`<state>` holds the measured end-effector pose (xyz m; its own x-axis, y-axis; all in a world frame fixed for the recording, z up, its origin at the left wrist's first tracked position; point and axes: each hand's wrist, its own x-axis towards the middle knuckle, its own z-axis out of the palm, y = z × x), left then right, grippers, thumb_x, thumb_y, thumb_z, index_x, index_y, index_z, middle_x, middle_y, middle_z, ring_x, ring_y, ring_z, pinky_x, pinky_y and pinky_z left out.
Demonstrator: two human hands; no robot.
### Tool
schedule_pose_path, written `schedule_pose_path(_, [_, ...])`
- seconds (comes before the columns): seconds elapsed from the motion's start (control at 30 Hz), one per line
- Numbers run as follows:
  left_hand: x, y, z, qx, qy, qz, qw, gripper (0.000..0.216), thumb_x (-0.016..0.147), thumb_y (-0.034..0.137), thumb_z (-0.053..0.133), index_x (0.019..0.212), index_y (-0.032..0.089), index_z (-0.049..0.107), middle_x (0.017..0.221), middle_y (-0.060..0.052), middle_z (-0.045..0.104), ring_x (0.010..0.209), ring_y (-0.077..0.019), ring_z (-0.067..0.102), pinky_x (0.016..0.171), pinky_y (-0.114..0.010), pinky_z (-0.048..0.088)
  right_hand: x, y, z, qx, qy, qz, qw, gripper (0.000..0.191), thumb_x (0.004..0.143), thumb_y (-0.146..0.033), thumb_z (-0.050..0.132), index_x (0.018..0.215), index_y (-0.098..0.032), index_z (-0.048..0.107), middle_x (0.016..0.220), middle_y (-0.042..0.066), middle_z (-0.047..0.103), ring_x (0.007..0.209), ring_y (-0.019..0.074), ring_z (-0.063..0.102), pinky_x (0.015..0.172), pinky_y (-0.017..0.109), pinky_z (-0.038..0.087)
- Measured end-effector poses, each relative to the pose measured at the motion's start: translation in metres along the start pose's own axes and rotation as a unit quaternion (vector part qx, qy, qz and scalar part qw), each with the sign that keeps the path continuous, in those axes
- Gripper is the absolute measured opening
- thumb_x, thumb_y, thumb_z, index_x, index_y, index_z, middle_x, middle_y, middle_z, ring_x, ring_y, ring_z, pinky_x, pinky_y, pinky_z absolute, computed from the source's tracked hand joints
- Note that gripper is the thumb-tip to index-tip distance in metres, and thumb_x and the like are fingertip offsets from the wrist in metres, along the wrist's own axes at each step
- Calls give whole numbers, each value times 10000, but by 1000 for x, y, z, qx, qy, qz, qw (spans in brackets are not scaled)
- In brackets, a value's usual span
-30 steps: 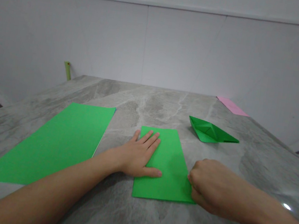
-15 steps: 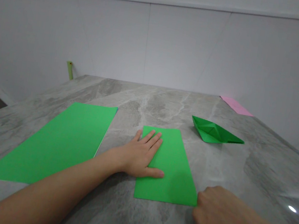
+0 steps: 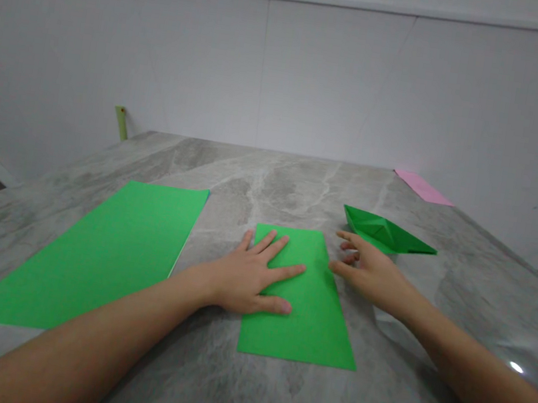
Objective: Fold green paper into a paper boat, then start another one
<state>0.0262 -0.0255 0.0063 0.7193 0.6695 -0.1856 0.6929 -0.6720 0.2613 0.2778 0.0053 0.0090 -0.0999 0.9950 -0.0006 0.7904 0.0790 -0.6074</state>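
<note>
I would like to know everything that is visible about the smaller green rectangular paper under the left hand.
The smaller green rectangular paper looks plain and matte, with straight edges; whether it is folded double cannot be told. It lies flat on the grey marble-patterned tabletop, in front of the person. The bare left hand rests spread over its left part. The bare right hand is at its right edge, towards the far end; contact there is unclear.

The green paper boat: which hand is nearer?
Right: the right hand is just in front of the boat; the left hand lies farther left, on the smaller green sheet.
</note>
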Motion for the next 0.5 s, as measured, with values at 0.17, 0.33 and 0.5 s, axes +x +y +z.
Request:
schedule_pose_path(0.17, [0,-2,2,-8,8,4,1000,736,912,722,395,1543,385,223,1643,-147,4,1486,-431,-46,1108,-721,13,-12,-13,-6,291,-30,89,952,681,745,-273,671,1396,-197,486,1381,201,509,1295,330,507,792,369,599])
schedule_pose_path(0.33, [-1,-1,1,-4,10,1,1000,732,914,706,417,1542,377,235,1644,-149,29,1491,-422,-34,1119,-703,30,-13,-21,-11,435,-35,138,889,607,716,-200,709,1300,-198,544,1287,179,565,1223,329,556,745,379,610])
schedule_pose_path(0.5, [-2,1,-2,-7,8,-4,1000,732,912,685,454,1540,370,251,1645,-149,41,1490,-430,-18,1116,-710,41,-10,-18,-9,497,-37,157,853,493,704,-124,676,1182,-187,576,944,111,699,889,247,688,638,329,589])
